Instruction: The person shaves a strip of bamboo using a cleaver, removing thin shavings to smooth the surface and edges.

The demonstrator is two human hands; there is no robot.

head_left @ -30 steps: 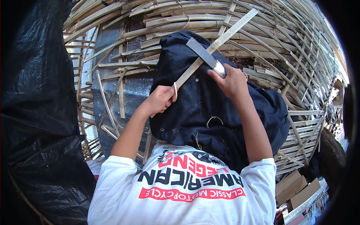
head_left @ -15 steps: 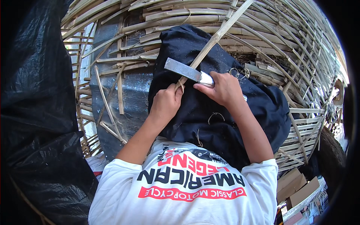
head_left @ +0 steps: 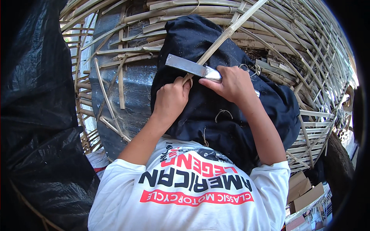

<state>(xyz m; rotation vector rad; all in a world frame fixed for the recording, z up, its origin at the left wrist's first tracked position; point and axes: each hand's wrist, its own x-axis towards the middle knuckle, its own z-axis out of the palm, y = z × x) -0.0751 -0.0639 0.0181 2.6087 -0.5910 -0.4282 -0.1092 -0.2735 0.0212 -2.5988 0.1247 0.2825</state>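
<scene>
My left hand [head_left: 172, 96] is closed round the near end of a long bamboo strip [head_left: 220, 40], which slants away to the upper right. A thin curl of bamboo shows by the left thumb. In my right hand [head_left: 232, 84] is a knife [head_left: 185, 66] with a broad, flat metal blade and a pale metal-wrapped grip. The blade lies across the strip, just beyond my left fingers. Both hands are above a dark cloth [head_left: 200, 115] spread over my lap. Small bamboo shavings [head_left: 223, 114] lie on the cloth.
Many bamboo strips [head_left: 277, 42] are piled and crossed at the far side and right. Black plastic sheeting [head_left: 38, 115] hangs at the left. A dark sheet [head_left: 135, 88] with loose strips on it lies left of the cloth. An open cardboard box [head_left: 306, 192] stands at lower right.
My left hand stays on the strip and the knife still crosses it. Hands, knife and strip have shifted only slightly, with the blade a little nearer the left hand.
</scene>
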